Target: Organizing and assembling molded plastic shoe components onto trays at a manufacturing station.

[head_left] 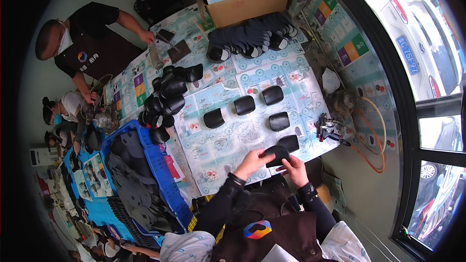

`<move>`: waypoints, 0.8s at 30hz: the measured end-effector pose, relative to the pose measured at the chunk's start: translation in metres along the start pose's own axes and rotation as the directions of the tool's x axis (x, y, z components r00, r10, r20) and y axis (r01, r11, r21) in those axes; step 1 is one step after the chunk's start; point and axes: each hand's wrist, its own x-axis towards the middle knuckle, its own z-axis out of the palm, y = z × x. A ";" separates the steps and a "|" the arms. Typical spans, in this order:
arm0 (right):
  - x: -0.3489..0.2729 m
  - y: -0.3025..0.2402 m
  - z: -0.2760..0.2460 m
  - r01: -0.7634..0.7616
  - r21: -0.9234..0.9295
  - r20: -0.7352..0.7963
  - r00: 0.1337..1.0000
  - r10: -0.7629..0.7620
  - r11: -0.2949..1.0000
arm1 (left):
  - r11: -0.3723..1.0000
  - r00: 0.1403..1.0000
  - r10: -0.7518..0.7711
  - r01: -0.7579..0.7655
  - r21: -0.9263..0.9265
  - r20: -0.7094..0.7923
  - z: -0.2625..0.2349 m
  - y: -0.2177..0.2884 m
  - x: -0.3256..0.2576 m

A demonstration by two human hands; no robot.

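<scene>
Near the table's front edge, my left hand (249, 164) and my right hand (295, 170) are both closed on a black curved piece (276, 155) that looks like a shoe part. The left fingers grip its left edge, and the right fingers pinch its lower right side. Just beyond it lies a similar black cupped piece (289, 143). Farther off on the table rest several more, among them one cupped piece (279, 121) at the right and another cupped piece (213, 118) at the left. My fingers partly hide the held piece.
A paper-covered table (228, 140) carries a heap of black moulded pieces (170, 90) and a row of dark shoe uppers (250, 36). A blue crate (167, 184) of dark sheets stands left. A spray gun (330, 128) with hoses lies right. A co-worker (99, 43) holds a hammer across the table.
</scene>
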 end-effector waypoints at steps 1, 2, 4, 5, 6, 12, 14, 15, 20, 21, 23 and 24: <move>0.004 0.003 0.003 -0.008 -0.008 0.018 1.000 0.008 1.000 | 0.994 0.999 -0.022 0.026 0.110 -0.038 0.004 -0.005 -0.007; 0.009 0.006 0.003 -0.055 -0.065 0.024 0.998 0.057 0.996 | 0.994 0.993 -0.018 0.030 0.102 -0.116 0.003 -0.002 -0.008; 0.008 0.004 0.004 -0.011 -0.232 -0.016 1.000 0.007 0.973 | 0.997 0.951 0.059 -0.073 -0.034 -0.302 -0.016 -0.039 0.020; 0.006 0.002 0.007 0.027 -0.391 -0.046 0.998 -0.049 0.920 | 0.996 0.917 0.059 -0.079 -0.034 -0.394 -0.036 -0.058 0.038; 0.006 0.001 0.004 0.027 -0.398 -0.049 0.997 -0.051 0.917 | 0.994 0.876 0.104 -0.080 0.072 -0.471 -0.053 -0.067 0.054; 0.005 0.006 -0.021 -0.022 -0.290 -0.062 0.998 0.004 0.957 | 0.965 0.792 0.149 0.015 0.263 -0.592 -0.088 -0.076 0.098; 0.002 0.006 -0.028 -0.006 -0.270 -0.070 0.997 -0.014 0.963 | 0.972 0.808 0.137 0.000 0.234 -0.572 -0.079 -0.071 0.105; -0.001 0.005 -0.029 0.000 -0.255 -0.079 0.997 -0.021 0.967 | 0.976 0.807 0.116 0.015 0.216 -0.579 -0.074 -0.070 0.110; -0.002 0.011 -0.026 -0.019 -0.290 -0.032 0.999 0.010 0.957 | 0.855 0.677 0.361 0.034 0.517 -0.641 -0.076 -0.068 0.103; -0.001 0.014 -0.026 -0.014 -0.302 -0.014 1.000 0.010 0.953 | 0.863 0.640 0.353 0.059 0.502 -0.683 -0.087 -0.061 0.095; 0.000 0.023 -0.032 0.022 -0.331 0.005 1.000 -0.022 0.943 | 0.832 0.401 0.517 -0.024 0.555 -0.756 -0.134 -0.035 0.069; -0.002 0.022 -0.032 0.026 -0.346 0.015 1.000 -0.023 0.938 | 0.813 0.286 0.526 0.108 0.572 -0.801 -0.169 -0.019 0.055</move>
